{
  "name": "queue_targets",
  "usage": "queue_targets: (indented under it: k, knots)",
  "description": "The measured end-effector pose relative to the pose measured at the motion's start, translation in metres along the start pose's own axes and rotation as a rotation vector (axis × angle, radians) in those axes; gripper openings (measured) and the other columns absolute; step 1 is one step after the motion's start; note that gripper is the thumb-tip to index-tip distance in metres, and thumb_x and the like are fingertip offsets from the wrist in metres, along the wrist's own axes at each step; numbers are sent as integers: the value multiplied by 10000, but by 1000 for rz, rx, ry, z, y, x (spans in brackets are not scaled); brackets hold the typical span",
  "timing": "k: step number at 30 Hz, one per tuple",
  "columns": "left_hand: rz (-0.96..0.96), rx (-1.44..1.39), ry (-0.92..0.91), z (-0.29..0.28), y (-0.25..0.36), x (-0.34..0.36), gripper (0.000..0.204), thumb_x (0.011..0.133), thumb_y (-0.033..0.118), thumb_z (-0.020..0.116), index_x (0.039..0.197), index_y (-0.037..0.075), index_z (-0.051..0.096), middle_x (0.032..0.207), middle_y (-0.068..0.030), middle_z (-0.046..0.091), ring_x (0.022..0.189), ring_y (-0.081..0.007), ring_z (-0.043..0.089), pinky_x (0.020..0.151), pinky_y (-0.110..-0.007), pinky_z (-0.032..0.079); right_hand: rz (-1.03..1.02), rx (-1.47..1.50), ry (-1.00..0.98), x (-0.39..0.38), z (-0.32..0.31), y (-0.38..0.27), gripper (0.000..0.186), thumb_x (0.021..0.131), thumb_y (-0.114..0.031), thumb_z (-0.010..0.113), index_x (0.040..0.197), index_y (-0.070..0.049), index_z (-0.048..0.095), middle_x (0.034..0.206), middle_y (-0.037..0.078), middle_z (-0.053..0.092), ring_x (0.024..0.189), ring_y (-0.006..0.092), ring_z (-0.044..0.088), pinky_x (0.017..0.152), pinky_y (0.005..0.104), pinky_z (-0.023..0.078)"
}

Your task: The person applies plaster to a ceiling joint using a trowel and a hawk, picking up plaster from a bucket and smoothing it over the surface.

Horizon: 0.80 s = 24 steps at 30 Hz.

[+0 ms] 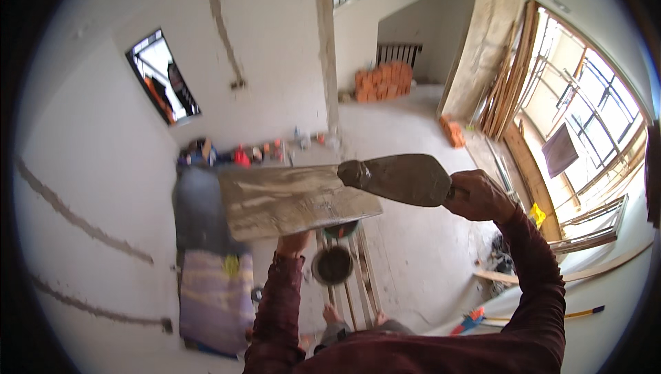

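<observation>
My left hand (294,244) supports a mortar-smeared plastering hawk (296,202) from beneath; the board hides most of its fingers and the grip. Wet grey streaks cover the hawk's flat top. To its right, my right hand (477,195) is closed round the handle of a trowel (410,178). The trowel's broad grey blade points left, its tip over the hawk's right part. A dark lump of mortar (353,173) sits at that tip, above the board's far right corner.
Below the hawk, a round dark bucket (332,266) stands by wooden planks (367,271) near my bare feet. Orange bricks (383,82) are stacked at the back. Timber poles (509,78) lean beside the right window. A mat (215,298) lies on the left.
</observation>
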<state>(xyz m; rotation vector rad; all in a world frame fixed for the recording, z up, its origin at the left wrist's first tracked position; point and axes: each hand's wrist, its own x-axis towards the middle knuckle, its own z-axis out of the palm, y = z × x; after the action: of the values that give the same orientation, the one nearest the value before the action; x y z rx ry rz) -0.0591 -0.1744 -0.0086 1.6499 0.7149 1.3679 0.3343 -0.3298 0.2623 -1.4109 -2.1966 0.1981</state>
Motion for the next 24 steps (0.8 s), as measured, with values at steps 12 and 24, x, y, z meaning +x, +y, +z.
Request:
queue_targets:
  k: [12, 24]
  knots:
    - [593, 205, -241, 19, 244, 201, 556, 844, 170, 772, 1322, -4, 548, 1341, -127, 590, 1132, -223, 625, 933, -384, 552, -26, -213, 108, -3, -177, -67, 160, 844, -164, 671, 827, -9, 635, 696, 158, 620, 655, 328, 646, 620, 433, 509]
    - [866, 393, -314, 77, 466, 254, 460, 881, 94, 712, 1304, -11, 564, 1204, -89, 668, 1053, -169, 661, 881, -342, 573, -15, -491, 247, -51, -291, -84, 255, 935, -204, 649, 806, 10, 602, 595, 92, 583, 513, 220, 575, 536, 382, 478]
